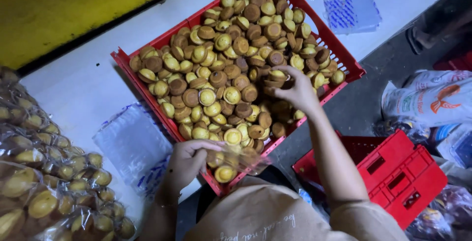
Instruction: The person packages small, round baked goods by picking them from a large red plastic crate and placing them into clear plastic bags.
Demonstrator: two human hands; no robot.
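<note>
**A:** Well, start at nine o'clock: what lies there?

**B:** A heap of filled bags [54, 177], clear ones packed with small round cakes, too many and too overlapped to count. Just right of it a stack of empty clear bags [132, 145] with blue print lies flat on the white table [83, 86].

**A:** And the hands?

**B:** The left hand [189, 160], at about six o'clock, pinches the mouth of a clear bag [236, 160] between narrow-set fingers. That bag lies over the near corner of the red crate [344, 56], its long axis running toward three o'clock, mouth at the hand. I make out at least two cakes inside; the rest is blurred.

**A:** The other one?

**B:** The right hand [295, 91] is over the crate's right half, fingers closed on a small stack of cakes [275, 78], the stack lying on its side and pointing toward nine o'clock. How many are in it I cannot tell.

**A:** How does the crate sit?

**B:** Skewed: its long axis runs from seven o'clock up to one o'clock. The loose cakes [221, 74] fill it wall to wall, well over a hundred, some yellow side up, some brown. Bare table shows along its left edge; its right edge hangs at the table's edge.

**A:** Further right?

**B:** At one o'clock, a second stack of printed bags [351, 10]. At four o'clock, below the table, one more red crate [398, 172], and at three o'clock a white printed sack [432, 98].
</note>
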